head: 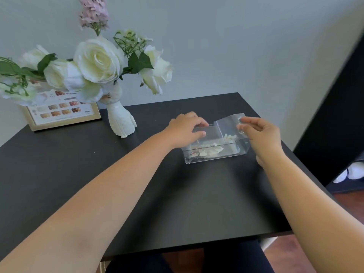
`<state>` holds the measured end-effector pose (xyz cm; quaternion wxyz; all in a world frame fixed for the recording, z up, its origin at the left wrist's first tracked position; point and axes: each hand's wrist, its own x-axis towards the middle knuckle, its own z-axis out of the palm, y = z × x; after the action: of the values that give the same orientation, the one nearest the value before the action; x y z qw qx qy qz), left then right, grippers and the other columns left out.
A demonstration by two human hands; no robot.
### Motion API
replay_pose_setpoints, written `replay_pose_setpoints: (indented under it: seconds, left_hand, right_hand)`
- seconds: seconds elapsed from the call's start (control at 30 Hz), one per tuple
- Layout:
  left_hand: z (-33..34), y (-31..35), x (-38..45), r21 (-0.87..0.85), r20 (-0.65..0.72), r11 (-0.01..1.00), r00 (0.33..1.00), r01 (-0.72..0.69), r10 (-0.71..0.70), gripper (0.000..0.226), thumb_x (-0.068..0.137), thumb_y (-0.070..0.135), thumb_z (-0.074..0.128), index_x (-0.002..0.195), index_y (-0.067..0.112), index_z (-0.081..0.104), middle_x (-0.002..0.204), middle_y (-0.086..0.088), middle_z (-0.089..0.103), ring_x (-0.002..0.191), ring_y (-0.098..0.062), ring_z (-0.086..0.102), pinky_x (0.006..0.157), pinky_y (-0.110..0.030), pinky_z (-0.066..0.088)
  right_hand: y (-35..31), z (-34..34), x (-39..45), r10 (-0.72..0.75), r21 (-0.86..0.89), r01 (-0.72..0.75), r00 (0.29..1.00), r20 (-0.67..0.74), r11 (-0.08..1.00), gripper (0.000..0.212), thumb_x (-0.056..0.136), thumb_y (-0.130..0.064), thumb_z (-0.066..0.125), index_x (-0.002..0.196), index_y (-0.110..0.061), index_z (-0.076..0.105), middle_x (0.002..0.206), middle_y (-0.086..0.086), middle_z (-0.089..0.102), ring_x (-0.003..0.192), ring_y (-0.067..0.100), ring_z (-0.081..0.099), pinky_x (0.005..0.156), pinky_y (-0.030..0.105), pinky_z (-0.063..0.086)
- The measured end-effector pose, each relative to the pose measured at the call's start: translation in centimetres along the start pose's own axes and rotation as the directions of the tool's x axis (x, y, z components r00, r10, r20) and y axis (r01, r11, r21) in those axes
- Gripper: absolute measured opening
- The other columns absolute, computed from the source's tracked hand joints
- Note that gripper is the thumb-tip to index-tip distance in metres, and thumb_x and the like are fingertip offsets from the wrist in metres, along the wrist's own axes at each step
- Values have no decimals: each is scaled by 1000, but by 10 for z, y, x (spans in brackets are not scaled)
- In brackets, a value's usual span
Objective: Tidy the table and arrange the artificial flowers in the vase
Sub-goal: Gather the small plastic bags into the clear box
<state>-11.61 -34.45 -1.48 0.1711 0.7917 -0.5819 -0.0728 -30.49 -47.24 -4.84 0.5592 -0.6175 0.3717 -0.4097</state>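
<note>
A white vase (121, 121) stands at the back left of the black table (137, 194), filled with white artificial roses (98, 60), green leaves and a pink flower spike (94, 14). A clear plastic box (214, 152) with small pale items inside sits at the right middle. My left hand (185, 129) grips the box's far left rim. My right hand (260, 133) pinches a clear plastic bag (228, 125) that stands upright in the box.
A gold-framed card of nail samples (63, 113) leans against the wall behind the flowers. The table's right edge borders a dark panel (334, 115); white slippers (352, 172) lie on the floor beyond. My legs are under the front edge.
</note>
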Motion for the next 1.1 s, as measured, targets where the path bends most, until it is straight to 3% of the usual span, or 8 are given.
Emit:
replay_pose_setpoints:
  seconds: [0.1, 0.27, 0.37, 0.57, 0.73, 0.9, 1.0, 1.1]
  left_hand:
    - [-4, -11, -9, -101, -118, 995, 993, -6, -6, 34, 95, 39, 56, 129, 33, 58, 126, 8, 48, 121, -17, 44, 100, -41, 42]
    - [-14, -36, -44, -166, -166, 986, 985, 19, -47, 28, 95, 38, 56, 124, 38, 59, 120, 14, 47, 113, -7, 46, 86, -22, 37]
    - [-18, -55, -77, -200, -114, 976, 987, 85, -110, 23, 94, 38, 58, 117, 43, 60, 115, 21, 52, 106, 0, 51, 82, -16, 37]
    - [-36, -96, -158, -269, 119, 919, 957, 289, -266, 28, 87, 43, 68, 111, 53, 59, 109, 22, 62, 95, 5, 60, 82, -21, 46]
    - [-51, -119, -230, -130, 436, 853, 802, 506, -409, 68, 64, 57, 83, 122, 57, 47, 125, 30, 50, 115, 7, 47, 91, -24, 42]
    - [-52, -119, -261, 68, 440, 829, 729, 555, -524, 85, 40, 54, 89, 113, 56, 44, 116, 29, 43, 113, 6, 40, 91, -32, 43]
    - [-51, -120, -264, 72, 375, 805, 732, 589, -569, 76, 38, 52, 89, 102, 52, 48, 103, 22, 52, 101, -1, 50, 84, -37, 48]
    - [-51, -120, -261, 31, 372, 804, 740, 594, -561, 64, 41, 51, 90, 92, 49, 52, 87, 21, 64, 84, -5, 62, 71, -34, 48]
  right_hand:
    - [-7, 0, 5, 31, 119, -34, 999, 22, 992, 16, 74, -15, 78, 84, -28, 76, 83, -9, 77, 79, 6, 71, 64, 18, 54]
    - [-5, 3, 4, 86, 182, -95, 995, 57, 979, 21, 71, -13, 81, 88, -25, 77, 83, -8, 77, 76, 6, 72, 61, 18, 55]
    - [-5, 0, 2, 82, 261, -91, 996, 45, 961, 22, 72, -12, 80, 90, -22, 77, 81, -8, 77, 71, 5, 72, 56, 18, 55]
    - [-2, 2, -4, 68, 99, -74, 996, 62, 992, 24, 76, -12, 78, 90, -31, 74, 85, -5, 74, 78, 10, 71, 65, 23, 57]
    - [-2, 4, -7, 50, 31, -52, 998, 49, 998, 22, 77, -18, 77, 85, -38, 75, 87, -8, 74, 89, 13, 70, 81, 32, 57]
    - [-8, 11, -11, 3, 65, -6, 999, 50, 998, 23, 68, -30, 80, 88, -40, 76, 84, -13, 77, 86, 6, 72, 74, 23, 54]
    - [-8, 19, -15, -32, 27, 30, 997, 70, 999, 19, 75, -25, 71, 88, -37, 76, 84, -9, 77, 90, 6, 72, 89, 33, 53]
    - [-9, 28, -19, -44, -27, 46, 998, 54, 999, 21, 79, -22, 64, 88, -38, 76, 85, -12, 77, 93, 6, 70, 95, 38, 52]
